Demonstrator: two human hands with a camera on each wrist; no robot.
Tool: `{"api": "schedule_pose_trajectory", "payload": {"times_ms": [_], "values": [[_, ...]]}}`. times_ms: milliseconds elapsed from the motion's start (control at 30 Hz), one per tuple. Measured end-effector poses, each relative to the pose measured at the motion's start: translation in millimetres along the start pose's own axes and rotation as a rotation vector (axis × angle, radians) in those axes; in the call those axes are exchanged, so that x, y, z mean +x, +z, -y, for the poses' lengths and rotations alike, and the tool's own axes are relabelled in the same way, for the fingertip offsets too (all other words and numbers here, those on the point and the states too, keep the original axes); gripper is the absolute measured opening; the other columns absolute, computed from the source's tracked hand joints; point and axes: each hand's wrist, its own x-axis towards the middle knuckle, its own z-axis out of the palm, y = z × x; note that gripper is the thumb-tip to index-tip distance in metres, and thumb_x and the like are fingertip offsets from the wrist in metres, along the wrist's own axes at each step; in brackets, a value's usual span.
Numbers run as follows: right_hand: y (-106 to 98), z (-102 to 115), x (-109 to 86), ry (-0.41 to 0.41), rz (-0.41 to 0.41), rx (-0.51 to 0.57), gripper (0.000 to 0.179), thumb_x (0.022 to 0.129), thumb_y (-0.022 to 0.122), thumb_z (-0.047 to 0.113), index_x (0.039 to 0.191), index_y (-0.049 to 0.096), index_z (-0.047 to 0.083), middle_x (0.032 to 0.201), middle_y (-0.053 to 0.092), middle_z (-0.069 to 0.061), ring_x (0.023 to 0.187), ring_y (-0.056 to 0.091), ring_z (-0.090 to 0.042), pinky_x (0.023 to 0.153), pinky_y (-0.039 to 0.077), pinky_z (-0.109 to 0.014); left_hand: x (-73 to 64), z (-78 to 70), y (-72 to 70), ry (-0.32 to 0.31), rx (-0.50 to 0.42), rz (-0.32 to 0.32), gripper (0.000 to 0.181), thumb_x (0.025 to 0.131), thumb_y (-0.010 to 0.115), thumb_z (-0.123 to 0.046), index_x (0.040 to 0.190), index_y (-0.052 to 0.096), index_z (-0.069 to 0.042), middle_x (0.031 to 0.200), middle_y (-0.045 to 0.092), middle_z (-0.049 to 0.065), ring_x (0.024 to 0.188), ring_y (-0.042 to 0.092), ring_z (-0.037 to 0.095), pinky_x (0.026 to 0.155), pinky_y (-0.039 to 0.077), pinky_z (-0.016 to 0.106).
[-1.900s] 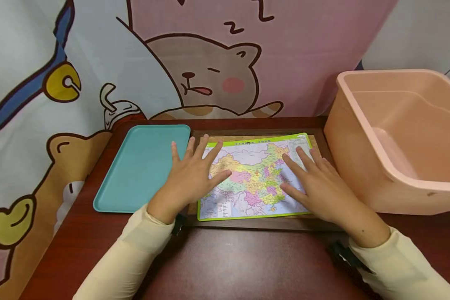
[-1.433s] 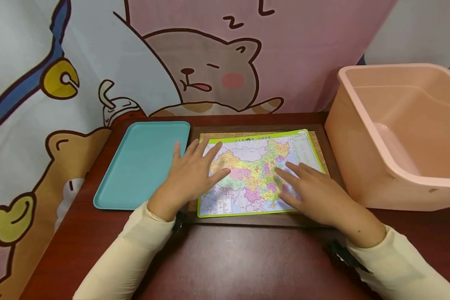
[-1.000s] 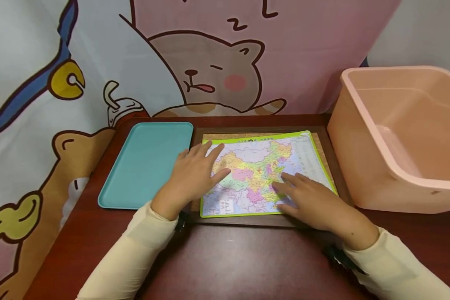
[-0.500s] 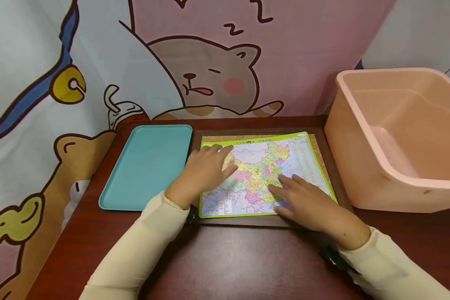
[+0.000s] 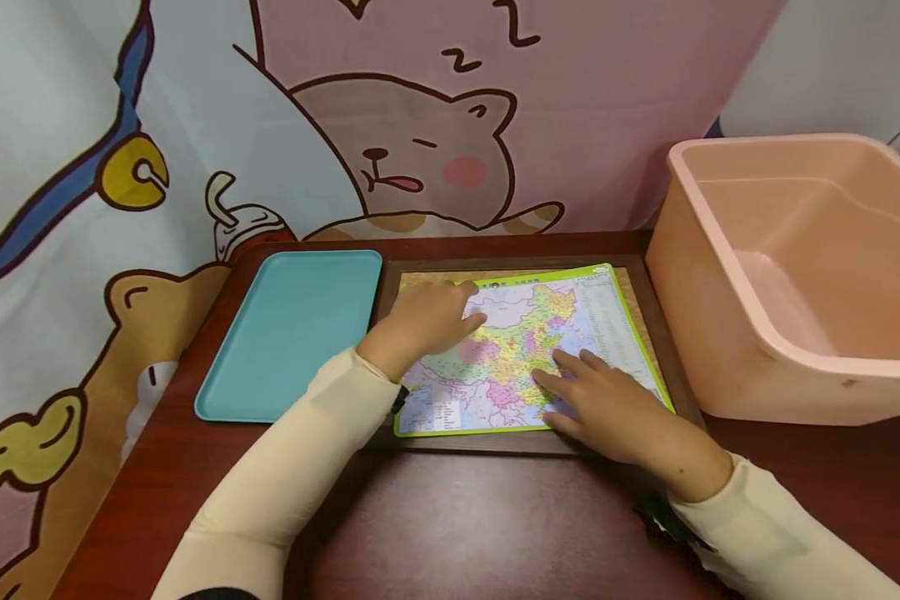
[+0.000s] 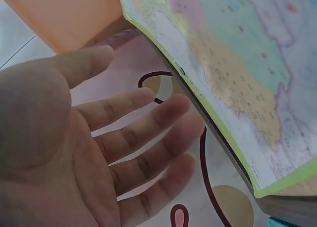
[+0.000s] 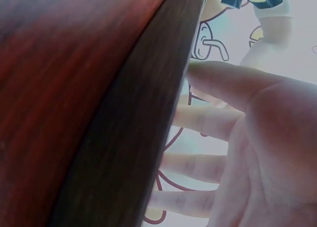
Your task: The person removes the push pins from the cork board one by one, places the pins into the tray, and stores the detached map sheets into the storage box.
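A sheet printed with a coloured map (image 5: 506,367), edged in green, lies slightly askew on a brown-framed cork board (image 5: 461,275). Over its upper left part is the left hand (image 5: 423,321), palm down, hiding that corner. In the left wrist view the left hand's fingers (image 6: 148,158) are loosely bent, and nothing lies in the palm. Whether its fingertips touch the sheet I cannot tell. The right hand (image 5: 607,408), fingers spread, lies over the lower right of the map. The right wrist view shows its palm (image 7: 277,153) with nothing in it, beside the board's dark frame (image 7: 133,108).
A teal tray (image 5: 292,333) lies left of the board. To the right stands a large pink plastic tub (image 5: 720,325), close against the frame. The reddish-brown table (image 5: 457,525) extends toward the person. A cartoon-printed cloth (image 5: 570,108) hangs behind.
The left hand has moved right, from the map's left edge further over its upper left part. The right hand has slid left and down over the sheet, uncovering the map's right side.
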Motion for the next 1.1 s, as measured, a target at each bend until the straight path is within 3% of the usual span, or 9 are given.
{"api": "schedule_pose_trajectory", "payload": {"times_ms": [200,400,600,833,1100], "values": [[-1.2,1.2,0.5,0.002,0.002,-0.008,0.052,0.092,0.07,0.041,0.135,0.063,0.014,0.14,0.056,-0.024,0.12,0.056,-0.053,0.089,0.051,-0.064,13.9,-0.6,-3.4,0.002,-0.074,0.017,0.055,0.104,0.049,-0.047,0.15,0.046,-0.018,0.149,0.053,0.004,0.135,0.053,0.027,0.107,0.046,0.048],[-0.2,0.1,0.4,-0.009,-0.018,-0.033,0.059,0.087,0.074,0.049,0.134,0.064,0.015,0.138,0.058,-0.023,0.119,0.058,-0.05,0.083,0.054,-0.062,22.8,-3.9,-5.1,-0.032,-0.106,0.045,0.057,0.103,0.048,-0.049,0.153,0.042,-0.021,0.15,0.052,0.003,0.135,0.052,0.032,0.107,0.043,0.055],[1.1,-1.2,-0.5,-0.036,-0.047,-0.05,0.059,0.086,0.074,0.049,0.132,0.065,0.013,0.135,0.059,-0.022,0.117,0.06,-0.045,0.083,0.055,-0.059,31.6,-6.7,-2.3,-0.028,-0.132,0.063,0.056,0.103,0.049,-0.048,0.152,0.044,-0.021,0.15,0.052,0.0,0.135,0.052,0.032,0.108,0.043,0.054],[2.0,1.1,-1.0,-0.052,-0.049,-0.049,0.065,0.086,0.074,0.05,0.133,0.063,0.007,0.139,0.057,-0.02,0.123,0.058,-0.041,0.088,0.054,-0.057,44.0,-6.9,0.2,-0.019,-0.128,0.017,0.053,0.102,0.054,-0.042,0.15,0.048,-0.02,0.15,0.053,0.0,0.135,0.052,0.029,0.107,0.043,0.055],[0.9,5.7,-0.3,-0.062,-0.042,-0.039,0.06,0.088,0.073,0.048,0.133,0.063,0.009,0.139,0.057,-0.02,0.123,0.057,-0.042,0.086,0.054,-0.059,53.1,-9.8,1.8,-0.017,-0.157,0.03,0.048,0.104,0.053,-0.036,0.148,0.049,-0.019,0.148,0.054,0.0,0.133,0.054,0.027,0.105,0.046,0.05]]}}
